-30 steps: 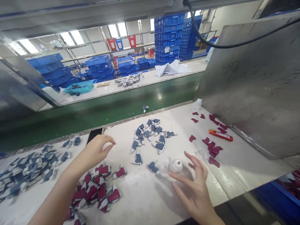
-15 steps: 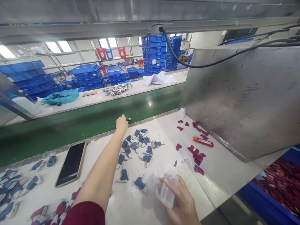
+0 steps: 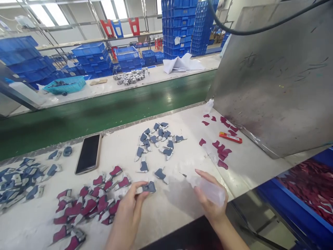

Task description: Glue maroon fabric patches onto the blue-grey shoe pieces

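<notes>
The left hand (image 3: 128,210) is pinching a blue-grey piece (image 3: 151,187) between thumb and fingertips, just above or on the tabletop (image 3: 161,229) (the contact is hard to tell), near the maroon pieces (image 3: 90,207). The right hand (image 3: 213,210), well apart from it, is closing its fingers round a clear bottle (image 3: 210,191), which is tilting with its thin dark tip (image 3: 184,175) pointing left, apart from the held piece. Another blue-grey piece (image 3: 160,174) is lying between tip and left hand.

The held piece is looking light and fairly firm, small enough that a pinch at its edge is leaving the broad face showing. The bottle is seeming light and soft-walled, likely giving under pressure, so its body is offering the better hold; the slender tip is looking easy to bend.

A phone (image 3: 88,154) is resting beyond the maroon pieces, and a red tool (image 3: 230,138) is lying near flat maroon cutouts (image 3: 223,164).
</notes>
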`<state>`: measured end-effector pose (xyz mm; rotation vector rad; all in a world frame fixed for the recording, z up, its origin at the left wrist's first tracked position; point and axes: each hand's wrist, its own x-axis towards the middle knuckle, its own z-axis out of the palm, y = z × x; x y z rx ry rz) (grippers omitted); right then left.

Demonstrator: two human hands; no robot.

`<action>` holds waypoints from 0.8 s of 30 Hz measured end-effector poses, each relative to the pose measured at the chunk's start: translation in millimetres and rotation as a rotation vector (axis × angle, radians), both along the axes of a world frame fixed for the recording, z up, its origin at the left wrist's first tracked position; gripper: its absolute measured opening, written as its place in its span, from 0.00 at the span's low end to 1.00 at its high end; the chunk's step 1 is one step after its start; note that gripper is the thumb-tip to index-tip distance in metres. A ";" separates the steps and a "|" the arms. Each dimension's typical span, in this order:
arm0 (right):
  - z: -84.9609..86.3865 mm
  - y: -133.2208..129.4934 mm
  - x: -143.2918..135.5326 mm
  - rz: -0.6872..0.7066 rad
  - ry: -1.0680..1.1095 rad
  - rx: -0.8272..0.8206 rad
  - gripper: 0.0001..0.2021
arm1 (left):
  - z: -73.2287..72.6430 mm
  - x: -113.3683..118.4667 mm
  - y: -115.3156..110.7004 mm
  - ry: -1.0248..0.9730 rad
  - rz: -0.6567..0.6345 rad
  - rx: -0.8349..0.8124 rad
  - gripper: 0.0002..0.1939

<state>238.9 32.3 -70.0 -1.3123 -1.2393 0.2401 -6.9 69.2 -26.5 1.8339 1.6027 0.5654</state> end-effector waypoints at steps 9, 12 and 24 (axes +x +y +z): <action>16.5 -3.5 -30.2 0.167 0.155 -0.084 0.08 | -41.3 6.5 -14.3 -0.044 -0.120 0.355 0.06; 15.1 0.1 -42.4 0.191 0.111 -0.098 0.07 | -41.1 7.0 -16.8 -0.040 -0.114 0.347 0.05; 15.4 6.7 -49.3 0.200 0.027 -0.096 0.04 | -44.2 6.9 -17.1 -0.077 -0.098 0.376 0.06</action>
